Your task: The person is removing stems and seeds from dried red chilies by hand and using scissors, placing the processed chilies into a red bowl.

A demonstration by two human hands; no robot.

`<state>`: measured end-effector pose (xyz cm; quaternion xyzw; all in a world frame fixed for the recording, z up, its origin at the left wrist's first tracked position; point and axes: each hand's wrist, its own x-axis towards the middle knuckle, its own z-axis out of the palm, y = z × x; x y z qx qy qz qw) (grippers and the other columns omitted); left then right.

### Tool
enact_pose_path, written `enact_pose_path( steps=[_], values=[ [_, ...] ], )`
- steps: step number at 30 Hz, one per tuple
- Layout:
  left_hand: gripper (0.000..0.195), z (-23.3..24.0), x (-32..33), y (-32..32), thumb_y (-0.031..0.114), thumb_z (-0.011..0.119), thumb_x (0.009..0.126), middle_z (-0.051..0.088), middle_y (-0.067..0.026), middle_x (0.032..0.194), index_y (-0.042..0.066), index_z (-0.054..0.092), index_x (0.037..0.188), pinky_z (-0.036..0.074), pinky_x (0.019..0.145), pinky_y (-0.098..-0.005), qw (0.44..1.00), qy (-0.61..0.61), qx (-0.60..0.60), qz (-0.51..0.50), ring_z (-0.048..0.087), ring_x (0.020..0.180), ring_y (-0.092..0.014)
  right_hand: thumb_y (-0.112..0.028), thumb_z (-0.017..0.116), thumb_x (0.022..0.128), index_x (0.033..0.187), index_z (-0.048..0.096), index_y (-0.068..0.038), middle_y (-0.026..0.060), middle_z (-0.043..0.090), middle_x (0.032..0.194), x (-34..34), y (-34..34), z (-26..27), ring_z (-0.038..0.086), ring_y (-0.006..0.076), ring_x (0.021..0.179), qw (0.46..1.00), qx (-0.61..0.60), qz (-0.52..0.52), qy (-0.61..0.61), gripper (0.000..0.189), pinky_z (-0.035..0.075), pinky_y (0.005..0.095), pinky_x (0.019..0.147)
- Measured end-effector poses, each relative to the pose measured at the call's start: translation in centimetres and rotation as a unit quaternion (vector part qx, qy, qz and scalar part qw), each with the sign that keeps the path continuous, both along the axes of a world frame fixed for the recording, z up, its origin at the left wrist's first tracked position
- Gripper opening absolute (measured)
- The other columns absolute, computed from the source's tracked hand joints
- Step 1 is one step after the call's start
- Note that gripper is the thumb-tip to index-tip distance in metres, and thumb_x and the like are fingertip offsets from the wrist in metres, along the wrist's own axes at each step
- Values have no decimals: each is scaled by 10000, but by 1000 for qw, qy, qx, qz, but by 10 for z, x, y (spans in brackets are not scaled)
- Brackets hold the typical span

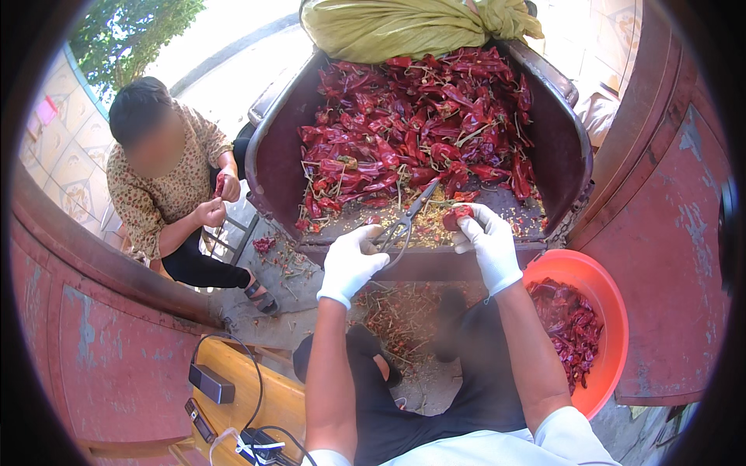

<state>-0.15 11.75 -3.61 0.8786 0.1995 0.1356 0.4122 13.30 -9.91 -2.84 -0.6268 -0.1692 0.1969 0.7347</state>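
Both my hands wear white knit gloves. In my left hand (352, 260) is a pair of dark metal scissors (402, 224), its blades pointing up and away to the right. My right hand (487, 243) pinches a dried red chili pepper (454, 218) by its body; a pale stem sticks out to the left. Both hands are above the near edge of a metal cart bed (373, 251). A heap of dried red chilies (408, 128) with stems fills much of it. Yellow seeds (428, 224) lie scattered near the front lip.
An orange plastic basin (613, 326) at my right holds chili pieces. A person (169, 175) sits at the left, a chili in their hands. A yellow-green sack (396, 29) lies at the cart's far end. A wooden table (274, 402) with cables stands at my lower left.
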Motion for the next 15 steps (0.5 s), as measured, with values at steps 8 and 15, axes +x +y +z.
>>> enact_pose_path(
  steps=[8, 15],
  values=[
    [863, 28, -5, -30, 20, 790, 718, 634, -58, 964, 25, 394, 1485, 457, 715, -223, 901, -62, -415, -112, 574, 827, -103, -157, 581, 984, 1161, 635, -19, 30, 691, 954, 4, -7, -1, 646, 88, 730, 999, 21, 21, 35, 231, 534, 237, 640],
    [864, 20, 1, -57, 31, 796, 719, 607, -40, 984, 32, 383, 1477, 487, 780, -259, 873, -159, -444, -122, 585, 888, -114, -177, 589, 984, 1177, 628, -14, 28, 685, 951, -1, -8, 5, 649, 96, 743, 997, 40, 51, 33, 255, 539, 244, 650]
  ],
)
